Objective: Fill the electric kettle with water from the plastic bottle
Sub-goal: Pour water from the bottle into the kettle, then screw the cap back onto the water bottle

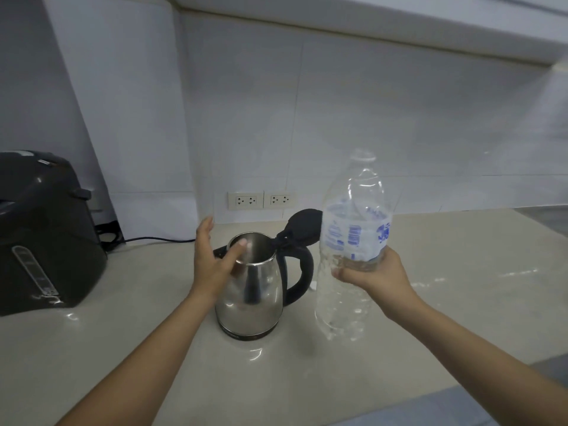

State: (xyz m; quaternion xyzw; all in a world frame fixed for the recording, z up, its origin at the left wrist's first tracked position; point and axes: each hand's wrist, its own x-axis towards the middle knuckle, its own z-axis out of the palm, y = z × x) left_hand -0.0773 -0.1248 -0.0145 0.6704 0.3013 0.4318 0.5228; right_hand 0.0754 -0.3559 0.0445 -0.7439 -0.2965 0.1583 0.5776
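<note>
While your right hand (373,273) wraps its fingers around the upright plastic bottle (353,241), the kettle (250,290) stands just left of it on the counter (461,272), lid (304,226) flipped open. Your left hand (212,259) hovers spread beside the kettle's mouth. A black dispenser (43,235) sits far left; wall sockets (261,199) lie behind.

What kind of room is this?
Most likely a kitchen or pantry corner: a steel electric kettle stands on a pale countertop, a black hot-water dispenser sits beside it, and wall sockets are set just above the counter.
</note>
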